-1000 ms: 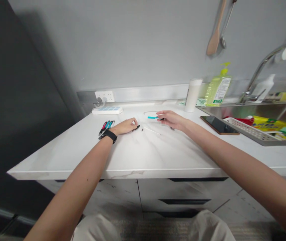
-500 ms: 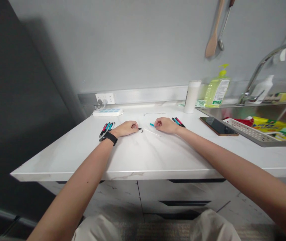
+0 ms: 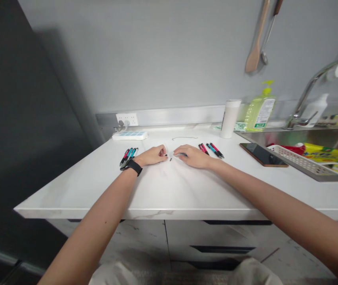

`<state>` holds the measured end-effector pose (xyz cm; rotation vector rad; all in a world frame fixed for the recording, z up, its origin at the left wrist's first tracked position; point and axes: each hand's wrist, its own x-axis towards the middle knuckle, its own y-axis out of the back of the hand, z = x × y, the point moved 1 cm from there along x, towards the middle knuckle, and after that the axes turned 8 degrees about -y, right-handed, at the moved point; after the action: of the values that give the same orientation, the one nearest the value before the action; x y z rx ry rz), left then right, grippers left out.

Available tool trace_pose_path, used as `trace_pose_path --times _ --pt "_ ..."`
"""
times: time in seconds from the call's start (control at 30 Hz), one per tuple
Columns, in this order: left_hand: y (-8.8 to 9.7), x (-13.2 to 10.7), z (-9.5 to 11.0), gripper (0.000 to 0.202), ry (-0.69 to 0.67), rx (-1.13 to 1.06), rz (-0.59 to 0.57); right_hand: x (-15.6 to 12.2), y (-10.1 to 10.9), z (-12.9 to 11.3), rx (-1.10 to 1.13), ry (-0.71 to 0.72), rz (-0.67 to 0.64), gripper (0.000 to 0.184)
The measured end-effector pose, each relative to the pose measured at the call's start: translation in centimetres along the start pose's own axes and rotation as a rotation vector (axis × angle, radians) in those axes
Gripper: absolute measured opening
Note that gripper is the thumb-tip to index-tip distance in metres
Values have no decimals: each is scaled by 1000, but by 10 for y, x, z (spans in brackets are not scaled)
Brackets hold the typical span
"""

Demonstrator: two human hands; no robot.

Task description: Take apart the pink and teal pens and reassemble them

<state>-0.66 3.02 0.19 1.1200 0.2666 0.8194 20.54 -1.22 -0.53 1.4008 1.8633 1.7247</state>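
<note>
My left hand point(image 3: 155, 155), a black watch point(image 3: 133, 166) on its wrist, rests on the white countertop point(image 3: 145, 190). Its fingers are pinched round a small black pen part point(image 3: 166, 155), mostly hidden by them. Facing it, my right hand point(image 3: 195, 156) has thumb and fingers bent together low over the counter; what lies between them is blurred and hidden. In the gap between both hands sits a tiny dark piece point(image 3: 170, 159). Several pink and turquoise pens point(image 3: 129, 155) lie beside my left wrist. More pens point(image 3: 215, 150) are behind my right wrist.
A power strip point(image 3: 130, 135) lies at the back left. At the back right stand a white cylinder point(image 3: 230, 118) and a yellow-green pump bottle point(image 3: 260, 111). A phone point(image 3: 262, 154) lies before the sink point(image 3: 258, 137), near a perforated tray point(image 3: 302, 162). A thin strand point(image 3: 185, 137) lies behind my hands.
The turquoise pen piece in my right fingers no longer shows, and that hand has moved nearer my left. The thin white rod between the hands is no longer clearly visible. The view has shifted slightly.
</note>
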Motion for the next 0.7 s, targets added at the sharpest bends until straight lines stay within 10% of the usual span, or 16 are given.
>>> trace_pose_path --times 0.7 --pt "0 2 1 23 -24 -31 -23 1 -11 -8 -2 18 -67 24"
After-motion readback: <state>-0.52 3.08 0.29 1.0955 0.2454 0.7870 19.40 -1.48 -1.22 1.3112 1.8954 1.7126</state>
